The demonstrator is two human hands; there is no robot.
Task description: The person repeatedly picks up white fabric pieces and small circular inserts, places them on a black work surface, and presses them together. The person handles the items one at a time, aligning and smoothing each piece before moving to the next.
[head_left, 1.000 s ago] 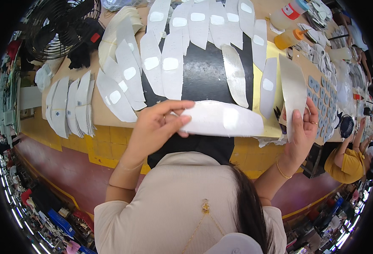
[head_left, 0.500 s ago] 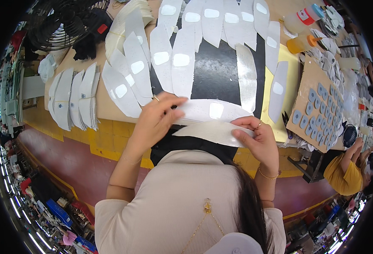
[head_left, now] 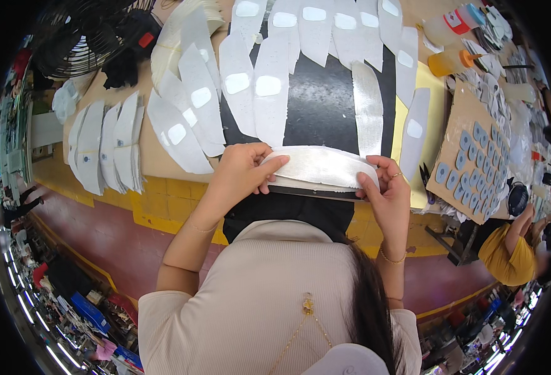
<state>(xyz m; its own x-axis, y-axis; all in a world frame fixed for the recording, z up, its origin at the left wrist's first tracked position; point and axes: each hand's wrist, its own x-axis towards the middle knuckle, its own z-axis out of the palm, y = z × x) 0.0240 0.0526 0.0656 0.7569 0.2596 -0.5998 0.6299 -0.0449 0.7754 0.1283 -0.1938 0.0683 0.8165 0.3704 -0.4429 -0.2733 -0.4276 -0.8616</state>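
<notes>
Where the silvery panel [head_left: 319, 166] lies: over the black mat's [head_left: 322, 103] edge
Left hand [head_left: 241, 172]: nearly closed, pinching one end
Right hand [head_left: 389, 190]: likewise, opposite end
Panel: likely light, flexible (ends suit gripping)

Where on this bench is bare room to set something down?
Mainly the black mat, between patched pieces left and far, the silvery piece right and the held piece near. A narrow strip of yellow sheet shows between a patched piece and the tab board. Crowded: the far side, with overlapping pieces, and the far right, with bottles.
</notes>
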